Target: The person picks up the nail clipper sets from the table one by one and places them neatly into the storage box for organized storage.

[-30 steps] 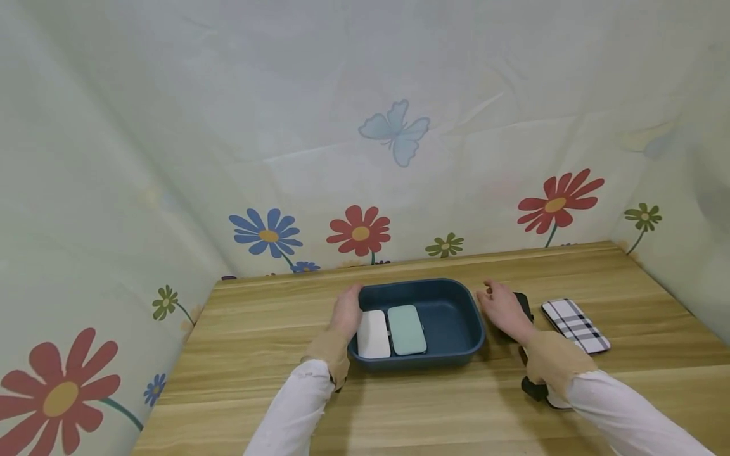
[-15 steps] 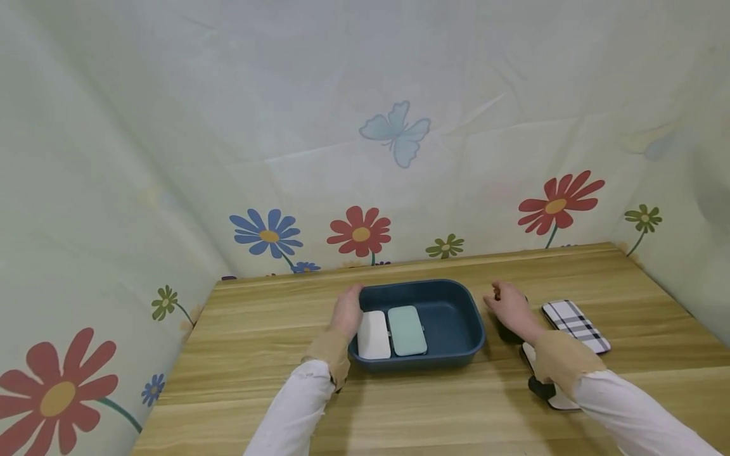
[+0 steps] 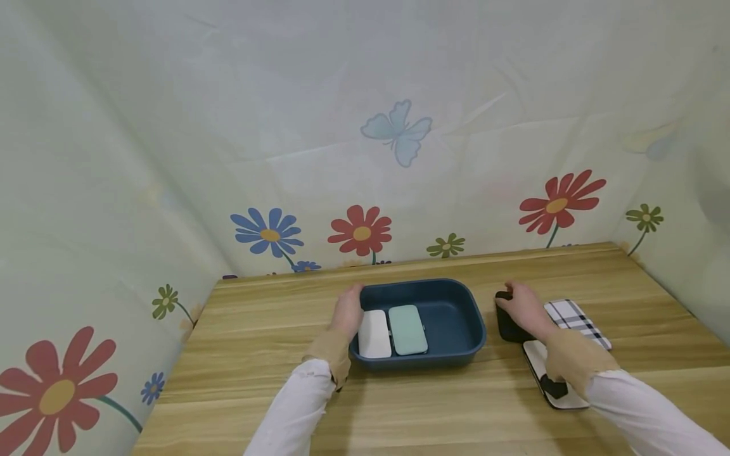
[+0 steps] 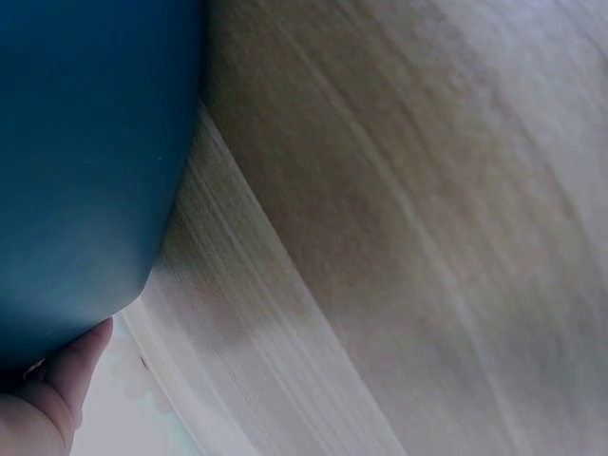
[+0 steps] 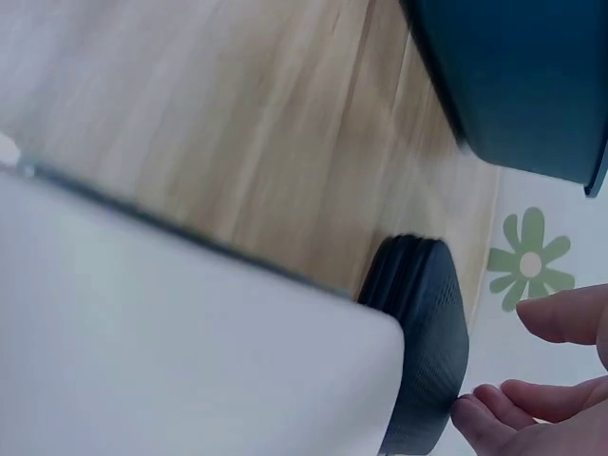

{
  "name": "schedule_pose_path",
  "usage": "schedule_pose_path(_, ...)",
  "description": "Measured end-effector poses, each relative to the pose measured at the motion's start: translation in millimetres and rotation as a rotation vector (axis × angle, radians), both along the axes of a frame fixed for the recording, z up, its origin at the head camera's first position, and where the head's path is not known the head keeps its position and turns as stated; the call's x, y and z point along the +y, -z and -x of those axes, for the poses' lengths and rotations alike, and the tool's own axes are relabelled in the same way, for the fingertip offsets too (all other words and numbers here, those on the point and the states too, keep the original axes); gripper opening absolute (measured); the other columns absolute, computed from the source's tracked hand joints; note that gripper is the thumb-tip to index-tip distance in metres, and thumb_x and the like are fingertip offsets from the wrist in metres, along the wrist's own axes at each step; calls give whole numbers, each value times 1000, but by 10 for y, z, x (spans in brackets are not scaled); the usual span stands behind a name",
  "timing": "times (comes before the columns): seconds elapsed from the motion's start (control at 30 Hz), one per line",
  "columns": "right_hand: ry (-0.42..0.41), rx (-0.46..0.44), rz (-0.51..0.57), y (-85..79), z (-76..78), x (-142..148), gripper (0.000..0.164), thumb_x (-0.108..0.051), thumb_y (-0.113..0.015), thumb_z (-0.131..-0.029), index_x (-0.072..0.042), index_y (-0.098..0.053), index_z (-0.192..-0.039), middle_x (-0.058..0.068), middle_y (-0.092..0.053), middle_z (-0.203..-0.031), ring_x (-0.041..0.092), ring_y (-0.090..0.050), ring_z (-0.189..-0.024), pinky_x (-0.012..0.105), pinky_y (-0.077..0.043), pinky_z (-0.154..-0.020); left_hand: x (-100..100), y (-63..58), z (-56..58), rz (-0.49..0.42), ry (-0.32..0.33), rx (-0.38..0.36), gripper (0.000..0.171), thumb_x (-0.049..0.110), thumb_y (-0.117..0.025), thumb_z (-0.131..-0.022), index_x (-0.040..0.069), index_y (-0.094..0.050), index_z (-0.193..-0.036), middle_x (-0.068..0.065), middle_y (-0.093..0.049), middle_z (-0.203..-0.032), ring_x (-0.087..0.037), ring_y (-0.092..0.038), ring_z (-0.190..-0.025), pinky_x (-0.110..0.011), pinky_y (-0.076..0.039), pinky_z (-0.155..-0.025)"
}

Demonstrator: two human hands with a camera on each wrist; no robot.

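Black case point(image 3: 509, 324) (ridged) touches the right hand point(image 3: 527, 311)

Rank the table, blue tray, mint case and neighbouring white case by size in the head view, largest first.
1. Table
2. Blue tray
3. Mint case and white case: too alike to rank

No readable text, numbers (or brands)

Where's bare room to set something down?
Free: inside the blue container, right of the green case; tabletop left of the left hand and on the container's near side. Crowded: around the right hand: black case, plaid case, cream case.
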State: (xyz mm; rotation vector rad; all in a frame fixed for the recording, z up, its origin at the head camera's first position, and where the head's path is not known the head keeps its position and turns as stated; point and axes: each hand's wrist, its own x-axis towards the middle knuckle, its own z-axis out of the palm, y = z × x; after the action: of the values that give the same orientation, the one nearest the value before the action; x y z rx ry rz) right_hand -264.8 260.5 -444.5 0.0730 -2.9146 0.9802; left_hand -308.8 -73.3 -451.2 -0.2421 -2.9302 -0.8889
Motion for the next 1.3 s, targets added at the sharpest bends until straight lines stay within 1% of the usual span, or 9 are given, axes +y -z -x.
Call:
schedule_pose_path(0.3,41,-45,-16,11,-43,124,48,-6,-56,-84,27,-37,-113,43,-40,-110,52,-39,-103,55,-35,-84,-5,22,-1,-9,4,12,47,-18,-49,-81,1,-50,-124,-15,-51,-122,-27,-48,-112,-36,-38,-91)
schedule_pose_path(0.47,64,-80,-29,6,-78,150,50,-9,-56,-86,28,-37,-113,44,-37,-111,53,-36,-104,55,-33,-86,-8,19,-2,-5,9,9,47,-18,-49,-80,0,-49,-124,-16,-50,-123,-28,-47,-113,-37,-38,-92)
schedule_pose_path(0.67,78,-99,-37,13,-86,176,51,-10,-56,-86,28,-35,-113,45,-36,-111,53,-35,-104,55,-33,-86,-8,19,2,-15,9,7,47,-18,-49,-81,0,-49,-125,-15,-50,-124,-27,-46,-114,-37,-37,-93)
schedule_pose_path(0.8,95,-123,-41,27,-85,172,55,-12,-57,-86,29,-33,-114,46,-33,-111,53,-35,-104,55,-34,-86,-11,24,5,-11,9,13,46,-17,-48,-82,0,-49,-125,-15,-50,-123,-28,-46,-113,-37,-37,-92)
schedule_pose_path(0.9,99,-142,-57,34,-88,163,61,-16,-58,-86,30,-31,-114,46,-31,-111,53,-35,-104,55,-33,-87,-21,31,3,-3,9,18,46,-17,-49,-81,-1,-49,-124,-16,-51,-122,-28,-47,-112,-37,-38,-92)
schedule_pose_path(0.97,99,-143,-76,43,-92,163,63,-20,-60,-85,29,-33,-113,46,-33,-110,50,-37,-102,54,-34,-86,-26,31,4,0,9,16,46,-17,-49,-81,0,-49,-124,-16,-51,-122,-28,-47,-112,-37,-38,-92)
schedule_pose_path(1.1,98,-137,-100,64,-97,172,63,-26,-63,-83,28,-40,-106,41,-42,-100,40,-44,-87,49,-40,-76,-26,23,6,-3,7,7,48,-18,-50,-80,0,-49,-124,-16,-51,-122,-28,-48,-111,-37,-38,-91)
schedule_pose_path(1.17,100,-138,-103,72,-95,178,63,-28,-64,-82,28,-42,-102,39,-44,-95,36,-43,-81,46,-41,-72,-23,16,11,3,5,5,48,-18,-50,-80,1,-49,-124,-16,-51,-122,-28,-48,-111,-37,-38,-91)
schedule_pose_path(1.3,102,-148,-112,82,-91,182,63,-30,-64,-82,28,-44,-98,36,-45,-92,34,-40,-79,45,-40,-70,-21,7,18,6,5,4,49,-18,-50,-79,1,-50,-124,-16,-52,-121,-28,-49,-110,-37,-39,-91)
